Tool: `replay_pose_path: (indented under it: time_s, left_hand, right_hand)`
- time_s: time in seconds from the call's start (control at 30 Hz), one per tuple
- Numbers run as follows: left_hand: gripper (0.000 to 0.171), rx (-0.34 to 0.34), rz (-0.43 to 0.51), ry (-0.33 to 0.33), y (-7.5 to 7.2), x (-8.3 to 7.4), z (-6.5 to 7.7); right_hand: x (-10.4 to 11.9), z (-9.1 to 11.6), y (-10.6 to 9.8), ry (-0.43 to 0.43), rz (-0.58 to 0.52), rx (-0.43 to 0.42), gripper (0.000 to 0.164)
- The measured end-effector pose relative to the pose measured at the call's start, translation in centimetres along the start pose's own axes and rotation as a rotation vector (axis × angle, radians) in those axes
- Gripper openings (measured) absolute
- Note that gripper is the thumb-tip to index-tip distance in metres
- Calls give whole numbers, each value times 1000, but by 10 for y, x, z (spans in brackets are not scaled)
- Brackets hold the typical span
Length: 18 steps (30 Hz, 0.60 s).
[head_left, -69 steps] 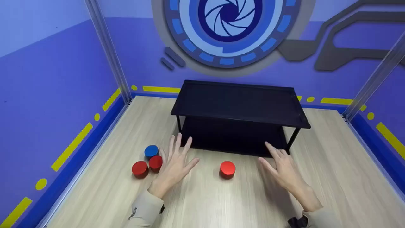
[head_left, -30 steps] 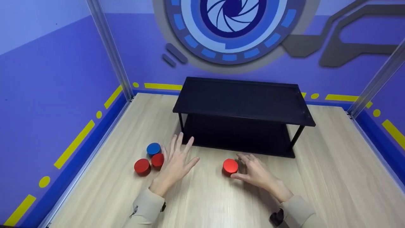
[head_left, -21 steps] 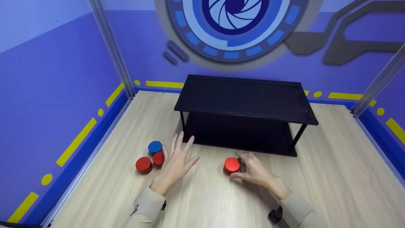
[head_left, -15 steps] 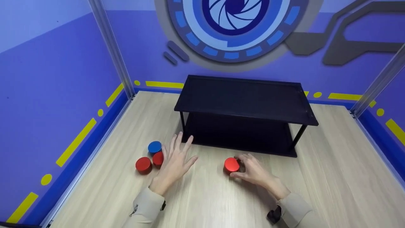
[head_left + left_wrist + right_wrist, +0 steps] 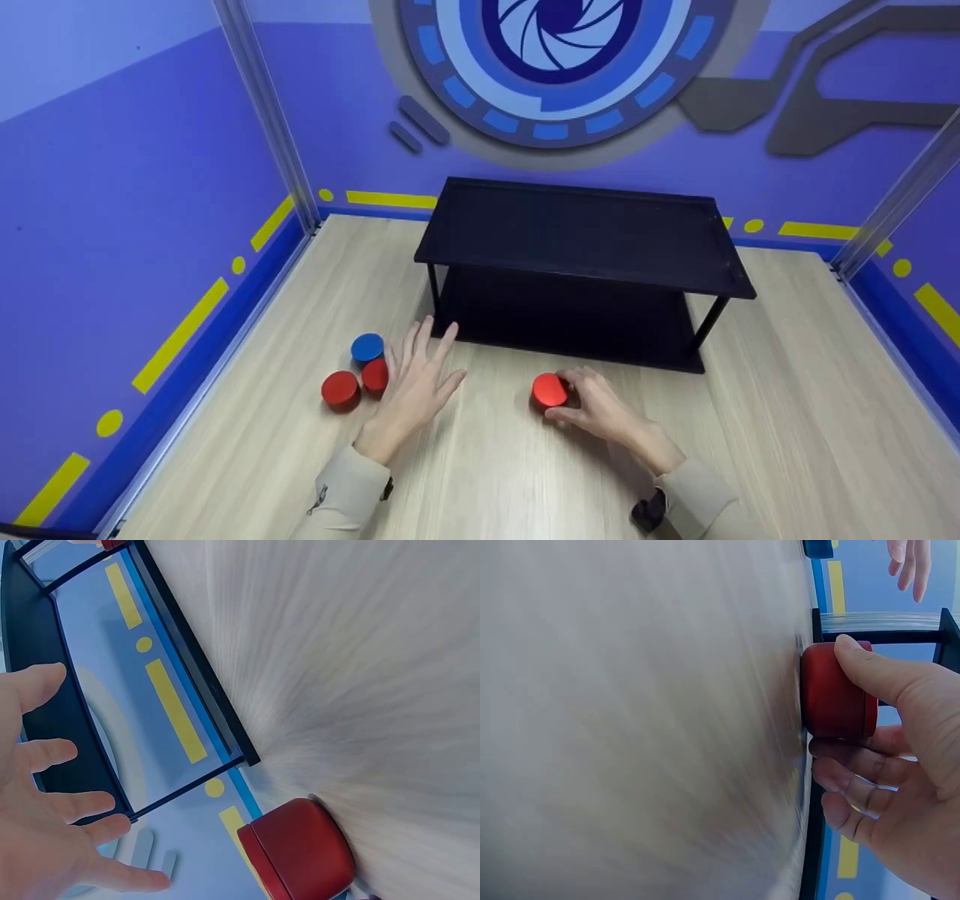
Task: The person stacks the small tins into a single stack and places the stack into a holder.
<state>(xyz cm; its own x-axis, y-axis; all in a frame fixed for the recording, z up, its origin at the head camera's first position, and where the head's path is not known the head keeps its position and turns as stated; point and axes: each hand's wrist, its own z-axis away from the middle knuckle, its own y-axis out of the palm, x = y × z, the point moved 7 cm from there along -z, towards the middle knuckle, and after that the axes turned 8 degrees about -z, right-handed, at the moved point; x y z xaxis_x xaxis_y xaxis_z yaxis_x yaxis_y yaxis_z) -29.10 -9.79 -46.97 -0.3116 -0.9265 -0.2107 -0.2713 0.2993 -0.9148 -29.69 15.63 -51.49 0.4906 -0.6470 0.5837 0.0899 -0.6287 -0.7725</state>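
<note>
A small red round tin [image 5: 548, 390] with a lid seam stands upright on the table in front of the shelf. My right hand [image 5: 604, 409] holds it from the right, thumb on the near side and fingers on the far side. The right wrist view shows the thumb and index finger against the tin [image 5: 831, 694], its base at the tabletop. My left hand [image 5: 412, 386] is spread with straight fingers, holding nothing. Just left of it stand a blue tin [image 5: 367, 347], a red tin [image 5: 341, 391] and another red tin [image 5: 374, 376], partly hidden by that hand.
A black two-tier shelf [image 5: 585, 236] stands at the back of the wooden table [image 5: 480, 480]. Its lower board [image 5: 562, 315] lies close behind both hands. Blue walls [image 5: 135, 195] with metal corner posts [image 5: 266, 112] enclose the table at the back and sides.
My right hand has moved left from beside the shelf's front corner to the single red tin, and its fingers have closed on it. My left hand has stayed nearly in place.
</note>
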Motion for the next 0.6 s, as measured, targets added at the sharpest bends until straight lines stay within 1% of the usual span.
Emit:
replay_pose_path:
  time_s: [0.13, 0.27, 0.43, 0.6]
  left_hand:
    - [66, -3, 5, -5, 0, 1, 0]
    - [66, -24, -7, -8, -1, 4, 1]
    - [66, -38, -39, -29, -4, 11, 4]
    - [65, -52, -33, -50, -8, 20, 8]
  right_hand:
    - [0, -1, 0, 2, -3, -2, 50]
    - [0, -1, 0, 7, -11, 1, 50]
    - [-1, -1, 0, 11, -15, 0, 52]
    - [0, -2, 1, 7, -19, 1, 51]
